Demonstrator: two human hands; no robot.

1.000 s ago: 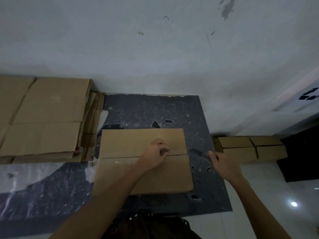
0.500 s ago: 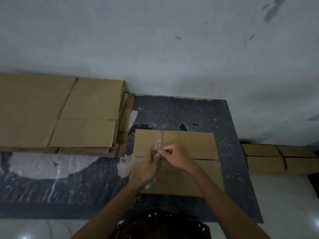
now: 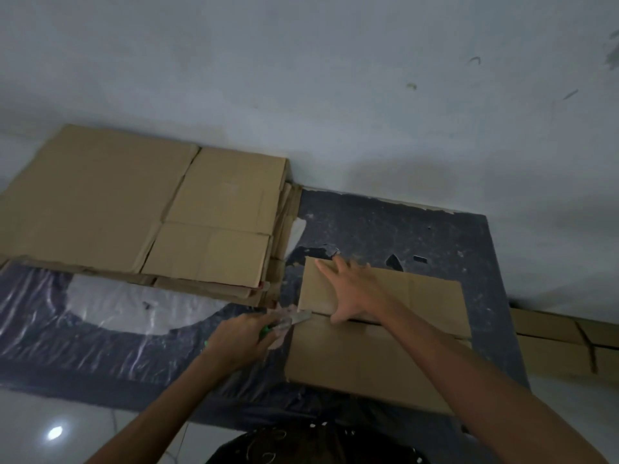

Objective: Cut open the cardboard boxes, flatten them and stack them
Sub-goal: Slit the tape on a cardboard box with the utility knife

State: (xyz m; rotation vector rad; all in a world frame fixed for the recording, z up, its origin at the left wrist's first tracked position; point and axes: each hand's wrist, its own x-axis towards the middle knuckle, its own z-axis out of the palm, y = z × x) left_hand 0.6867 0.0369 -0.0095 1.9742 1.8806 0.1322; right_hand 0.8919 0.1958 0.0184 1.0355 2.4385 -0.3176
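Head view: our left hand (image 3: 241, 339) curls round a cutter (image 3: 294, 321), tip at the 9 o'clock end of the box (image 3: 368, 360) seam. Our right hand (image 3: 355, 289) presses flat on the far flap, fingers spread. Flattened stack (image 3: 150, 209) at 10 o'clock, box mid dark mat (image 3: 402, 226).

I note right hand (image 3: 355, 291) flat, fingers spread, on far flap of cardboard box (image 3: 368, 360). Left hand (image 3: 239, 341) grips cutter (image 3: 296, 319), tip at left end of centre seam. Flattened stack (image 3: 144, 209) lies far left; dark mat (image 3: 418, 229) under box.
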